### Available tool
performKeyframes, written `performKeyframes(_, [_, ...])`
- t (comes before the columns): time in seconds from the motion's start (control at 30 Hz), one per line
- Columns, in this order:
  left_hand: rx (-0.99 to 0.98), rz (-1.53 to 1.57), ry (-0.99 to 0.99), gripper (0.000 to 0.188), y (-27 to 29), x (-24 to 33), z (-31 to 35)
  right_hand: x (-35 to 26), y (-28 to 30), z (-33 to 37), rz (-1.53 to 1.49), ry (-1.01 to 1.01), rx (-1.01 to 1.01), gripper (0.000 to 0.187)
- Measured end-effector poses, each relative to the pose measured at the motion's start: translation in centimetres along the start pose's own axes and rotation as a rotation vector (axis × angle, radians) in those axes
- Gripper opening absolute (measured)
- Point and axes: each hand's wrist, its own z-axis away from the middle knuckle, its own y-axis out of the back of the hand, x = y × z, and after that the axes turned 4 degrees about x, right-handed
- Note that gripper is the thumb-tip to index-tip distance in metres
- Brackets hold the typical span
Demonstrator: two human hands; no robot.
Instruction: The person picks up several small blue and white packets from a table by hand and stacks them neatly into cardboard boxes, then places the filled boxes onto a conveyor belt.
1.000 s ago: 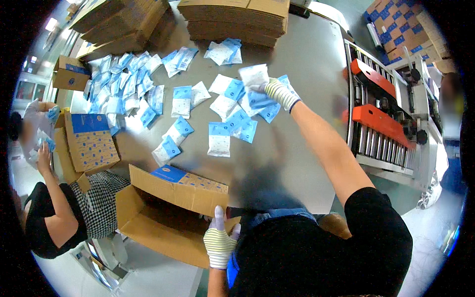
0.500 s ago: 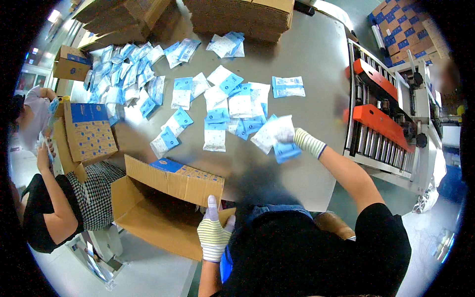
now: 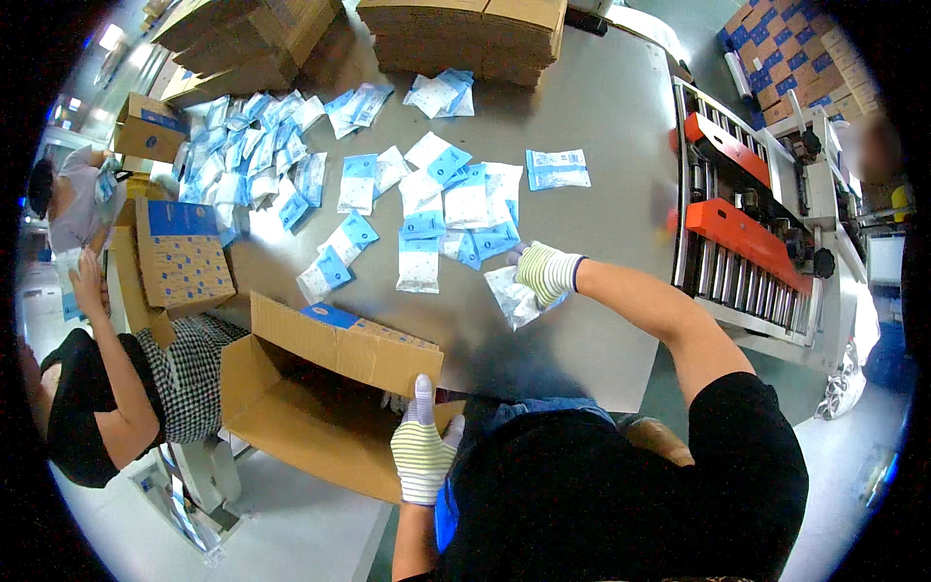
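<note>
Head view: steadying the opened carton (image 3: 325, 454) with left hand (image 3: 423, 456), covering a packet (image 3: 507, 299) over the table (image 3: 616, 126) with right hand (image 3: 548, 273); cannot tell if pinching with either. Seemingly unfinished, with loose packets (image 3: 418, 265) left outside.

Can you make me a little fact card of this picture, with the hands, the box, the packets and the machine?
Left hand: in a striped glove, holding the right side of the open box
Right hand: in a striped glove, on a packet
Open box: brown cardboard, blue patch outside
Loose packets: white and blue, thickest at the table's left
Machine: rollers, two orange-red parts, right of the table
Far side: cardboard stack
</note>
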Motion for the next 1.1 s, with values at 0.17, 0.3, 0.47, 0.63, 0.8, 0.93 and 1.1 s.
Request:
performKeyframes(0.17, [-0.019,-0.04,-0.013,0.082,0.3,0.3,0.6,-4.0,0.7,3.8,0.146,0.0,0.204,0.036])
performKeyframes(0.3, [-0.058,-0.012,-0.025,0.081,0.0,0.2,0.2,-7.4,-3.2,4.1,-0.059,-0.215,0.615,0.044])
performKeyframes(0.47, [-0.054,0.012,-0.025,0.083,0.5,0.9,-1.1,-7.9,-6.0,0.7,-0.326,-0.516,0.518,0.051])
performKeyframes(0.63, [-0.083,0.026,0.09,0.086,0.5,-0.5,-0.6,1.1,0.6,2.1,-0.469,-0.368,0.432,0.035])
performKeyframes(0.8, [-0.079,0.001,0.085,0.089,1.3,0.1,-1.6,17.3,2.3,-0.1,-0.455,-0.459,0.516,0.068])
performKeyframes(0.93, [-0.069,0.024,0.085,0.088,1.3,-0.4,-1.6,19.2,0.0,-1.0,-0.259,-0.76,0.663,0.077])
performKeyframes(1.1, [-0.012,0.034,0.06,0.087,1.2,0.3,-2.3,17.1,-3.2,1.0,-0.871,-0.645,0.37,0.066])
